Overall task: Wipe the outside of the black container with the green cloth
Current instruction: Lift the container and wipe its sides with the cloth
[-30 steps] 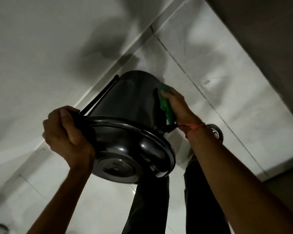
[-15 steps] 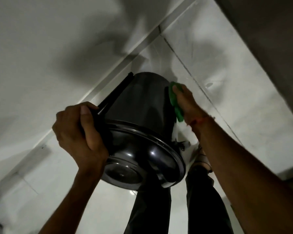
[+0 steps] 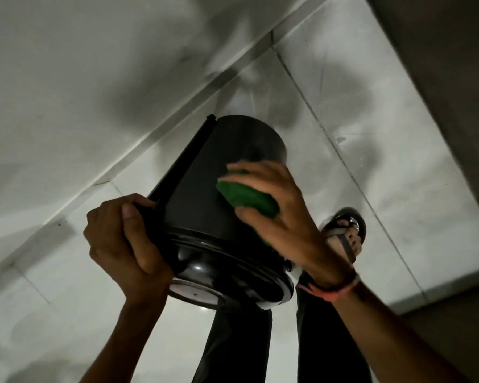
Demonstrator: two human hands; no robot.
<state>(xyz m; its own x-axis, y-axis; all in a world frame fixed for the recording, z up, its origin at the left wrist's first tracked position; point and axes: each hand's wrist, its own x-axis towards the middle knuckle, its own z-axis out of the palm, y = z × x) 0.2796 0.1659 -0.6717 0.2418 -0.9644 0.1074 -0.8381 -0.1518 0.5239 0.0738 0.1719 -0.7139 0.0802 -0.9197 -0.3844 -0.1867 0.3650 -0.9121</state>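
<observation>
The black container (image 3: 205, 189) is a round bin held off the floor and tilted, its glossy lid end toward me and its base pointing away. My left hand (image 3: 122, 239) grips the rim on the left side, where a black bar runs along the wall. My right hand (image 3: 280, 217) presses the green cloth (image 3: 244, 196) flat against the container's upper side wall, fingers spread over it. Part of the cloth is hidden under my palm.
Pale floor tiles (image 3: 371, 134) with dark grout lines lie below. A white wall (image 3: 67, 64) rises at the left, a darker surface (image 3: 454, 78) at the right. My legs in dark trousers (image 3: 233, 349) and a sandalled foot (image 3: 346, 239) stand beneath the container.
My right hand with the cloth has slid from the container's right edge onto its upper side wall. The container has tipped so that more of its wall faces me.
</observation>
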